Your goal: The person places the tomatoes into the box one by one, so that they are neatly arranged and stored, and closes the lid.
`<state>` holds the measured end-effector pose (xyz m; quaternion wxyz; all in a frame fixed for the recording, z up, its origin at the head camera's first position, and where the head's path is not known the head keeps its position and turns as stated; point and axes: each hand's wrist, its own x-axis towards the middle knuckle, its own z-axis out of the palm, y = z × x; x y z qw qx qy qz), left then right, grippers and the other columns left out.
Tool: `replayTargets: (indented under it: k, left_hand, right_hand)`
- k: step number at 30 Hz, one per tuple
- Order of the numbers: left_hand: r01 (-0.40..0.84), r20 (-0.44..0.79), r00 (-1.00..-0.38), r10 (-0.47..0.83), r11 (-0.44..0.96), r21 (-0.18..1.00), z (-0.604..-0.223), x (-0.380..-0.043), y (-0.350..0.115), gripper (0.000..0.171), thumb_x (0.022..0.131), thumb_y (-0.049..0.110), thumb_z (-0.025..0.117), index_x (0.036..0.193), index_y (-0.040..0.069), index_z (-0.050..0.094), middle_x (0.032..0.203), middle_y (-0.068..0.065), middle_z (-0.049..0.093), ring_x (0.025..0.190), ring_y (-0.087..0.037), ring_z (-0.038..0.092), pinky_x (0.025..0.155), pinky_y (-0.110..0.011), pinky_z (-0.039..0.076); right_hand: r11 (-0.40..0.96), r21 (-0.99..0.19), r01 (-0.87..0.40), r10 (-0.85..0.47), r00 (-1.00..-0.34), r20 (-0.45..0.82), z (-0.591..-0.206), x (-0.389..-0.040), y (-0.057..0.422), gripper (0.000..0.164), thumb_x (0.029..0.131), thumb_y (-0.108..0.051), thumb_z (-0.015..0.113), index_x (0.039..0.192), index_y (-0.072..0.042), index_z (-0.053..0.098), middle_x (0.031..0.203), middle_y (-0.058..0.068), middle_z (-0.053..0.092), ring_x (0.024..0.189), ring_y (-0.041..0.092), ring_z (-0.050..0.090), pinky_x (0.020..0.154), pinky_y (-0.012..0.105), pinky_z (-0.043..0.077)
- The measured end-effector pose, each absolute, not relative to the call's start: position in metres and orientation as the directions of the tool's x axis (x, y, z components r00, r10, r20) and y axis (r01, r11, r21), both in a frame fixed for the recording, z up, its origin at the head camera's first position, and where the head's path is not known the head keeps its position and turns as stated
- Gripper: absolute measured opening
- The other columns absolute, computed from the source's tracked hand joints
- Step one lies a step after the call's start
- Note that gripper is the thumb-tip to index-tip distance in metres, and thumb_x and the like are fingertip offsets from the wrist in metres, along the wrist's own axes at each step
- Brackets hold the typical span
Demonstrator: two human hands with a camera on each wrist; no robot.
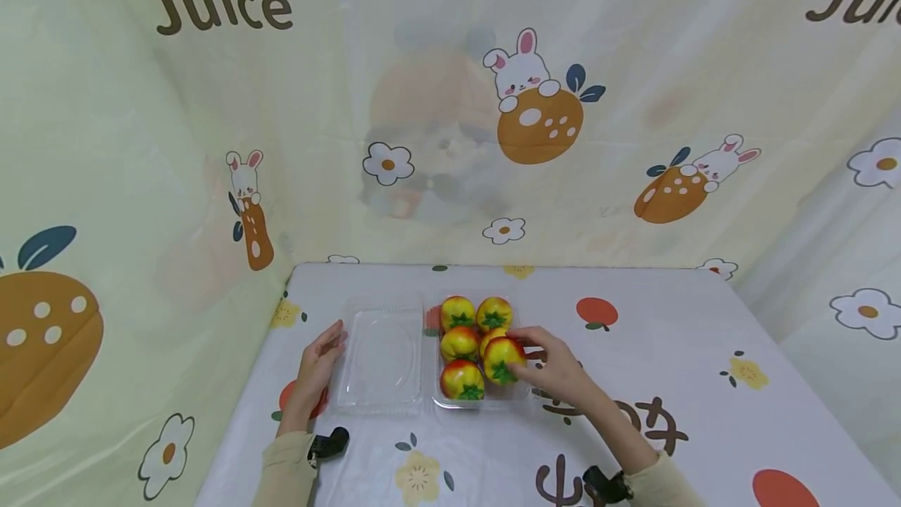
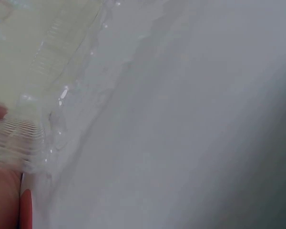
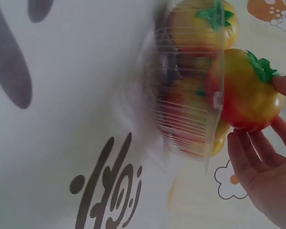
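Note:
In the head view, a clear plastic clamshell box (image 1: 450,405) lies opened flat on the table. Several red-and-yellow persimmons (image 1: 461,344) with green leafy tops fill its right half. At the front right of that half, my right hand (image 1: 556,370) holds one persimmon (image 3: 248,93), thumb by its green top and fingers under its far side. This fruit sits higher than the box rim in the right wrist view. My left hand (image 1: 318,362) pinches the left edge of the lid (image 1: 385,358), whose ribbed side lies between thumb and fingers in the left wrist view.
A white tablecloth (image 1: 366,460) printed with fruit, flowers and lettering covers the table. Behind it and at both sides hang pale curtains (image 1: 436,210) with rabbit and flower prints. A black wrist camera (image 1: 328,443) is strapped to the left wrist, another (image 1: 605,483) to the right.

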<state>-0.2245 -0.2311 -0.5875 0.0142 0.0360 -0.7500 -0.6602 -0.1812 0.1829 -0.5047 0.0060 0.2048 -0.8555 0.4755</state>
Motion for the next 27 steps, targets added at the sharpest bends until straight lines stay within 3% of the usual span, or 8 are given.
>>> replayTargets:
  k: [10,17,27]
  left_hand:
    - [-0.035,-0.028,-0.998,-0.058,0.116,0.993,-0.585,-0.224,-0.231,0.05,0.1,0.002,0.049,0.149,0.0,0.039,0.154,-0.017,0.039,0.141,-0.031,0.037,0.113,-0.035,0.03]
    - [-0.042,-0.037,-0.998,-0.057,0.104,0.994,-0.583,-0.224,-0.231,0.05,0.101,0.002,0.048,0.15,0.0,0.038,0.155,-0.016,0.037,0.142,-0.031,0.036,0.115,-0.043,0.026]
    - [-0.053,-0.047,-0.997,-0.054,0.117,0.992,-0.584,-0.225,-0.231,0.051,0.1,0.002,0.048,0.15,0.0,0.038,0.155,-0.016,0.037,0.142,-0.03,0.037,0.115,-0.04,0.028]
  right_hand:
    - [0.513,-0.739,-0.436,-0.371,-0.889,0.268,-0.514,-0.175,0.18,0.043,0.082,-0.011,0.079,0.122,-0.007,0.065,0.115,0.007,0.062,0.101,0.027,0.062,0.081,0.044,0.058]
    - [0.536,-0.711,-0.455,-0.385,-0.881,0.273,-0.517,-0.173,0.179,0.043,0.078,-0.007,0.08,0.119,-0.008,0.066,0.113,0.006,0.062,0.1,0.026,0.061,0.081,0.047,0.058]
    - [0.562,-0.66,-0.499,-0.429,-0.858,0.284,-0.522,-0.171,0.181,0.044,0.076,-0.005,0.081,0.118,-0.004,0.066,0.116,0.009,0.057,0.101,0.027,0.06,0.082,0.043,0.058]
